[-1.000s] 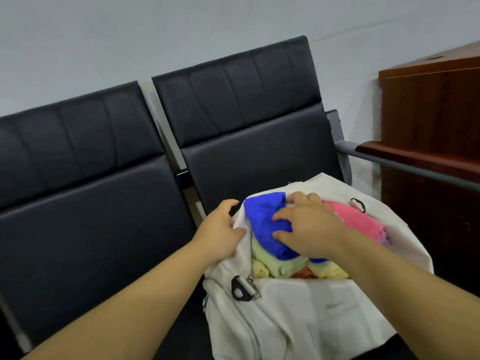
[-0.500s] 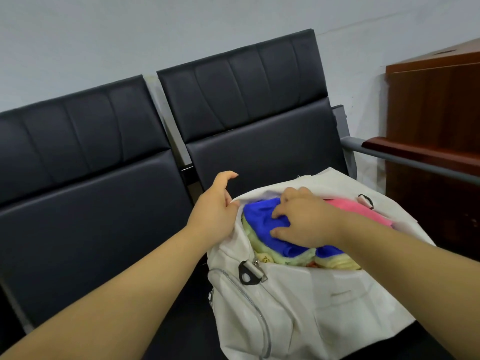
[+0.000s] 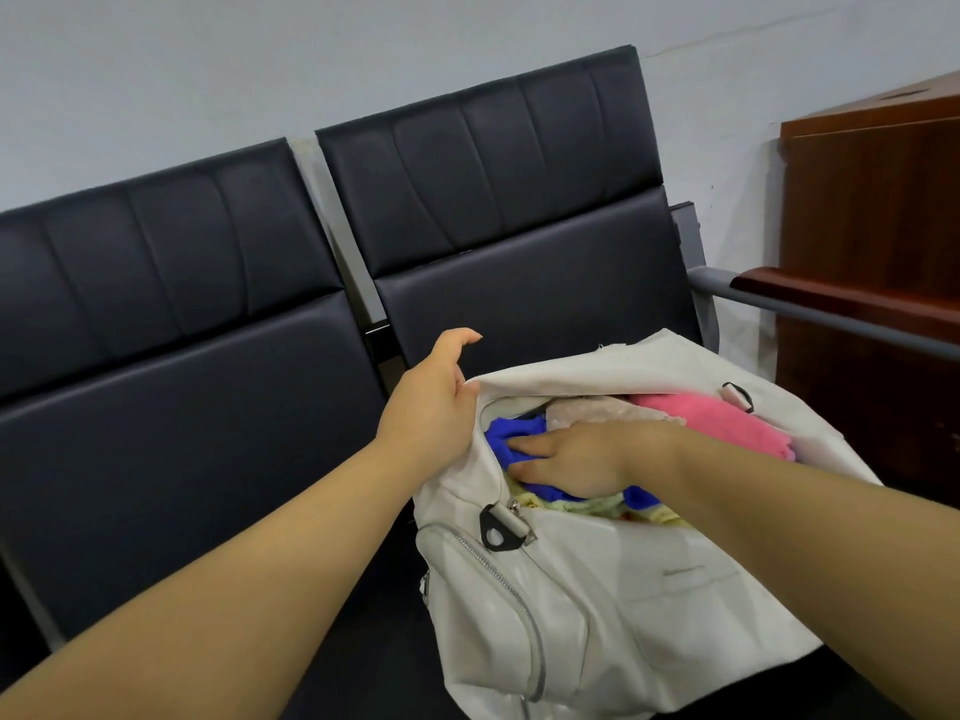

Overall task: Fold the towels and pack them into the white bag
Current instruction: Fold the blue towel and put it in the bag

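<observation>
Resting on the R-most black seat (image 3: 519,226) of a bench row, the white bag (image 3: 623,589) stands w/ its top open and its front pocket zipper (image 3: 498,579) facing the camera. Contents, visible at the opening:
- blue towel (image 3: 511,439), at L side, uppermost there;
- beige towel (image 3: 597,410), just behind the blue one;
- pink towel (image 3: 717,423), at R side, reaching the rim;
- pale yellow-green towel (image 3: 592,506), under the blue one, edge showing at the front rim.

R hand (image 3: 576,462): palm down inside the opening, fingers (image 3: 530,444) straight and together, pressing flat on the blue towel; nothing gripped.

L hand (image 3: 434,407): against the bag's L rim, touching the fabric. One digit is raised and curved, clear of the bag. Remaining digits are hidden behind the hand, so cannot tell whether they hold the rim.

A black strap ring (image 3: 496,532) w/ metal clip sits on the bag front, below the R hand.

Surroundings: second black seat (image 3: 156,330) adjoining at L; grey armrest (image 3: 779,298) at R of the bag; reddish wooden cabinet (image 3: 872,200) beyond the armrest; pale grey wall (image 3: 260,70) behind the seats.
</observation>
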Available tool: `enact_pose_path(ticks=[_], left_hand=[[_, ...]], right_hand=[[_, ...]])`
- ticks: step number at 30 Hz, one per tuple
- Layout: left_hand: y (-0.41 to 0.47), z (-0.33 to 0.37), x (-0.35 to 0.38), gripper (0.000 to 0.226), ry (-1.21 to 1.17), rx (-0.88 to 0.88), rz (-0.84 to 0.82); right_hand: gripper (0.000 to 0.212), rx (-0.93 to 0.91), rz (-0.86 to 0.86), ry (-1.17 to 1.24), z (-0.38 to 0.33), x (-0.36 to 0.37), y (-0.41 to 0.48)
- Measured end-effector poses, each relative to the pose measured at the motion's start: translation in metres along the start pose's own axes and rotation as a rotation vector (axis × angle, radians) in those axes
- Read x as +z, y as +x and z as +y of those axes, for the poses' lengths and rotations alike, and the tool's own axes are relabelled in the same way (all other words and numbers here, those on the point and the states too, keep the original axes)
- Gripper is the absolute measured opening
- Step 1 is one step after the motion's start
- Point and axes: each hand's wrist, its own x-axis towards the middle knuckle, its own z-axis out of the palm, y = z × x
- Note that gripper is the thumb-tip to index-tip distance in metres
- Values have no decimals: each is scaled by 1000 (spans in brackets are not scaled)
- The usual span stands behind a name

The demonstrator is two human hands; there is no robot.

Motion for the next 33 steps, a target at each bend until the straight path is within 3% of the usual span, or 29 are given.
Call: enact_pose_path(ticks=[4, 6, 10, 13, 17, 20, 24, 28, 33], left_hand=[[-2, -3, 0, 50, 31, -1, -29], [-5, -3, 0, 48, 26, -3, -60], [-24, -3, -3, 47, -16, 1, -119], [-55, -9, -15, 50, -68, -54, -135], [-126, -36, -56, 54, -14, -101, -167], [-196, -80, -101, 60, 65, -144, -229], [-289, -170, -179, 66, 139, -327, -295], [-378, -268, -258, 69, 217, -584, -238], [-476, -365, -307, 70, 221, -768, -151]], right_hand=[[46, 41, -4, 43, 4, 2, 7], [38, 61, 117, 142, 3, -2, -2], [55, 31, 216, 221, 8, 10, -35], [49, 10, 385, 232, -6, 26, -71], [55, -22, 497, 69, -64, 47, -103], [63, -102, 460, -74, -124, 69, -110], [67, -241, 370, -170, -221, 106, -94], [67, -362, 179, -80, -330, 147, -51], [63, -465, -2, 59, -456, 216, 13]])
